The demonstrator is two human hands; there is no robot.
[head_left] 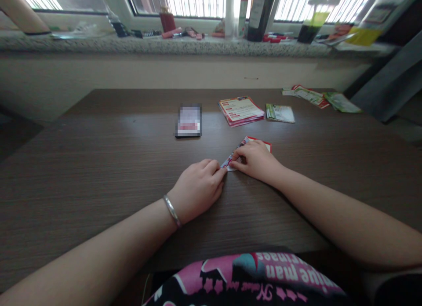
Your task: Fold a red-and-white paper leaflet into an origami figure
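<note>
On the table lies a small printed sheet of paper (242, 144), with a red edge and a folded flap with a pale patterned side showing. My right hand (259, 158) rests over it, thumb and fingers closed on the paper near the fold. At the sheet's left pointed corner my left hand (199, 187) has its fingers curled together and presses the tip against the tabletop. A silver bracelet (172, 210) circles my left wrist. Much of the sheet is hidden under my right hand.
A dark wooden table (99, 174) carries a phone (189, 120), a stack of red-edged printed sheets (240, 110) and a small green-and-white stack (280, 113). Further right lie several colourful paper strips (310, 96). Behind, bottles and small items stand on a stone windowsill (132, 44).
</note>
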